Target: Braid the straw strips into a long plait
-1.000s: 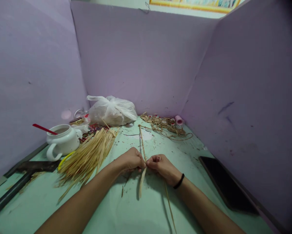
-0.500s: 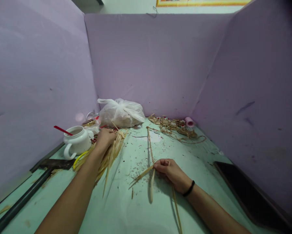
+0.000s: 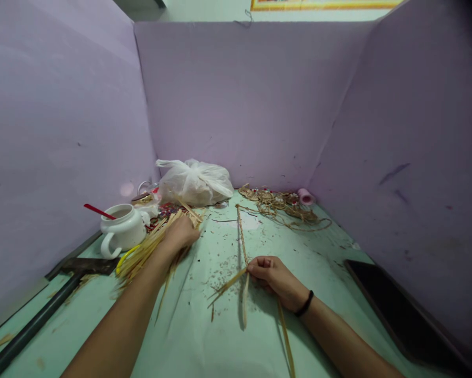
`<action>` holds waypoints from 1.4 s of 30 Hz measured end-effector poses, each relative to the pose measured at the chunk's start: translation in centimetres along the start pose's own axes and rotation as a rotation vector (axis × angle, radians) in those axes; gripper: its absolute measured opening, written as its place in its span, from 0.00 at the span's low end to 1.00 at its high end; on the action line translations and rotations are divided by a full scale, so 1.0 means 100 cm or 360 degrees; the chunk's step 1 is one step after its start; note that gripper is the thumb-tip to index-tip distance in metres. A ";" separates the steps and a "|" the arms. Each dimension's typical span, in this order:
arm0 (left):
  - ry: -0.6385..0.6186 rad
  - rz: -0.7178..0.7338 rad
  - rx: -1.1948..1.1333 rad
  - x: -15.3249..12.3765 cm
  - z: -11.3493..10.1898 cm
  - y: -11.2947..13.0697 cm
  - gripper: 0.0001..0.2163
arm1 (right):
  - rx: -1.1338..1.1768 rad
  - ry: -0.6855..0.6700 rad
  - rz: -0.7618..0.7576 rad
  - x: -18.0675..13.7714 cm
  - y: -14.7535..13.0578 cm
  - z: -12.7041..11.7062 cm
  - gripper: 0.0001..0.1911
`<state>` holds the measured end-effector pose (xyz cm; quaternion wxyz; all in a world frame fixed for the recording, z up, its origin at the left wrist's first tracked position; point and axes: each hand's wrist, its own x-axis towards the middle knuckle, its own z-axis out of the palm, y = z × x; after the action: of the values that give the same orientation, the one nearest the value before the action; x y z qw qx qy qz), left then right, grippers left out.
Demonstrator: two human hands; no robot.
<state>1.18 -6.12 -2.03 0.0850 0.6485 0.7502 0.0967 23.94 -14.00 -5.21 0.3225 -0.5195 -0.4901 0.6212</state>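
Note:
My right hand (image 3: 273, 275), a black band on its wrist, pinches the lower end of a thin braid (image 3: 242, 233) made of dried plant fibre. Loose pale strips (image 3: 245, 304) fan out below the pinch, and another long strip (image 3: 285, 336) hangs under the wrist. On the left, my left hand (image 3: 181, 232) is closed on a bundle of dried fibre strips (image 3: 149, 252); its fingertips are partly hidden. A few strips poke out beyond its knuckles. The braid runs away from me along the green tabletop to a knot at its far end.
A white pot (image 3: 123, 231) with a red stick in it stands at left, near a dark long-handled tool (image 3: 42, 315). Behind sit a knotted white plastic bag (image 3: 196, 184), tangled cord (image 3: 286, 205) and a pink spool (image 3: 305, 197). At right lies a dark flat panel (image 3: 393, 310). Purple walls surround the table.
My left hand has come slightly nearer and to the right over the bundle, and the strips beneath have shifted and spread. The right hand keeps its pinch in the same place.

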 end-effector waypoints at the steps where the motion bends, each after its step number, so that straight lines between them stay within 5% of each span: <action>1: -0.0097 0.0071 -0.0127 -0.002 -0.005 0.001 0.03 | 0.0003 0.0001 0.0004 0.000 0.000 0.000 0.11; 7: -0.1041 0.0531 -0.0682 -0.022 -0.031 0.005 0.02 | 0.0047 -0.0002 0.0010 -0.001 -0.002 0.001 0.09; 14: -0.1673 0.0796 -0.0722 -0.039 -0.013 0.024 0.04 | -0.0028 0.0029 -0.0029 0.001 0.001 0.000 0.09; 21: -0.1386 0.0732 -0.0532 -0.035 0.001 0.029 0.10 | -0.0036 0.0017 -0.0040 0.001 0.001 0.000 0.10; 26: -0.0962 0.1035 -0.0547 -0.047 -0.001 0.044 0.07 | -0.0053 0.0002 -0.0058 0.002 0.002 -0.002 0.09; 32: -0.0513 0.1139 0.0162 -0.079 0.004 0.068 0.07 | -0.0032 0.0000 -0.0106 0.005 0.005 -0.002 0.10; 36: -0.0492 0.1110 0.0353 -0.078 0.011 0.067 0.07 | -0.0009 0.0001 -0.0124 0.004 0.004 -0.001 0.09; 42: -0.0732 0.1040 -0.0161 -0.061 0.009 0.053 0.08 | -0.0066 0.0025 -0.0085 0.003 0.002 -0.001 0.08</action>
<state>7.37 -11.40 -1.58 0.2474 0.8526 0.4602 0.0078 24.03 -13.80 -5.51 0.3321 -0.5177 -0.5141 0.5979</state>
